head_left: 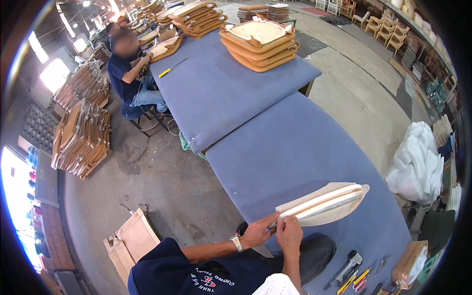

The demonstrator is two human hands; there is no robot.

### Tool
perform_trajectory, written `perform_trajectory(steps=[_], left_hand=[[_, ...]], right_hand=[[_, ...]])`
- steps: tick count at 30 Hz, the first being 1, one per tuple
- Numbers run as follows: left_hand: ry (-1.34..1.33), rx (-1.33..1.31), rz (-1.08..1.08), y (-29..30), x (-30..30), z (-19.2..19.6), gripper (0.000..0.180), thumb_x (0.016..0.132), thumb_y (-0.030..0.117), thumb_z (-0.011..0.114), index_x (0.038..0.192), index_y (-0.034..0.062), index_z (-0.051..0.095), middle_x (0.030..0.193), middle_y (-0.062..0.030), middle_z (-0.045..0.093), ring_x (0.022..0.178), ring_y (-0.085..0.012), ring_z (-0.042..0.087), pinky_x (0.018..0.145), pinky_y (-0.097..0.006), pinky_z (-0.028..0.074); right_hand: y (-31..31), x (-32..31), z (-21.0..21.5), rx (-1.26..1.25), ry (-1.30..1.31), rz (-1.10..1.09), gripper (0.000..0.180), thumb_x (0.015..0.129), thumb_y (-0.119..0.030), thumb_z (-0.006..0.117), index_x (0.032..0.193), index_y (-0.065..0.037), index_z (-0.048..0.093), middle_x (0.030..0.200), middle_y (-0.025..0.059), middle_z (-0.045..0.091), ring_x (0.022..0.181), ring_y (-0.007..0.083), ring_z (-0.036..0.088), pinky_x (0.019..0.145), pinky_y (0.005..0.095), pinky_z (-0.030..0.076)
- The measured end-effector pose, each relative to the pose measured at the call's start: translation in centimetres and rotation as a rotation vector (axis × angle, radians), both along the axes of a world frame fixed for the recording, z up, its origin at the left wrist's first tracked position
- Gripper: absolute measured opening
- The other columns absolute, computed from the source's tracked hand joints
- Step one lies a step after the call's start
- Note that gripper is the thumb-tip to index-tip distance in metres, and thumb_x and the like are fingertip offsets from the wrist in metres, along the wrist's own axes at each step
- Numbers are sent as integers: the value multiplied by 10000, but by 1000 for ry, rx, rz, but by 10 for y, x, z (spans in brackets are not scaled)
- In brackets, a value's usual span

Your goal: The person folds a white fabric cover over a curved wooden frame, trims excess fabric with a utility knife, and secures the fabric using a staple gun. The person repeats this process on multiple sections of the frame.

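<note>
A curved padded panel (pixel 319 204), with white foam along its edge and a loose beige fabric (pixel 339 216) about it, rests tilted on the blue padded table at its near end. My left hand (pixel 258 232) is closed on the panel's near left end, a metal-banded watch on its wrist. Right beside it, my right hand (pixel 289 234) pinches the fabric at that same end with bent fingers. What lies between the fingertips is mostly hidden by the hands.
A staple gun (pixel 348 268), yellow-handled tools (pixel 351 282) and red-handled scissors (pixel 361 283) lie right of my hands, near a cardboard box (pixel 410 263). Stacked brown cushions (pixel 260 51) stand on the far table (pixel 236 93). A co-worker (pixel 130 73) sits at its left, near a yellow-handled screwdriver (pixel 167 72).
</note>
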State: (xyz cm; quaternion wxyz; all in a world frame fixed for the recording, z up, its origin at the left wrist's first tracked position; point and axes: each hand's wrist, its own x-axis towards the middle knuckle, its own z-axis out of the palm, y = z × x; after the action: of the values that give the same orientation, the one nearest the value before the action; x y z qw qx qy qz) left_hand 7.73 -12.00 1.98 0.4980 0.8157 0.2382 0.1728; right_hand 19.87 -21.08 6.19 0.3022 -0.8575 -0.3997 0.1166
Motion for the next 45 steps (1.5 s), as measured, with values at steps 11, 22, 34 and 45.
perform_trajectory(steps=[11, 22, 34, 45], left_hand=[[43, -55, 35, 7, 0, -2, 588, 898, 100, 734, 1456, 63, 551, 1380, -201, 642, 1185, -368, 675, 960, -408, 573], [252, 74, -207, 31, 3, 17, 592, 907, 127, 655, 1479, 62, 517, 1405, -202, 623, 1101, -365, 707, 848, -423, 611], [93, -82, 42, -19, -16, -1, 659, 905, 252, 771, 1434, -41, 507, 1339, -262, 635, 1166, -416, 660, 950, -448, 557], [7, 90, -73, -7, -6, 2, 595, 886, 81, 749, 1444, 14, 553, 1420, -216, 609, 1250, -365, 639, 961, -407, 572]], right_hand=[[5, 10, -10, 255, 232, 29, 214, 954, -141, 655, 800, -31, 553, 780, 135, 534, 702, 334, 566, 629, 435, 448], [4, 6, -20, 363, 196, 65, 230, 968, -108, 648, 796, -19, 525, 775, 149, 511, 680, 325, 531, 608, 423, 426], [-34, 2, -18, 302, 282, 67, 225, 986, -81, 643, 814, -6, 521, 777, 105, 466, 703, 233, 473, 661, 339, 416], [-31, 5, -25, 338, 260, 84, 222, 992, -72, 643, 811, -13, 528, 777, 103, 484, 718, 246, 486, 679, 350, 431]])
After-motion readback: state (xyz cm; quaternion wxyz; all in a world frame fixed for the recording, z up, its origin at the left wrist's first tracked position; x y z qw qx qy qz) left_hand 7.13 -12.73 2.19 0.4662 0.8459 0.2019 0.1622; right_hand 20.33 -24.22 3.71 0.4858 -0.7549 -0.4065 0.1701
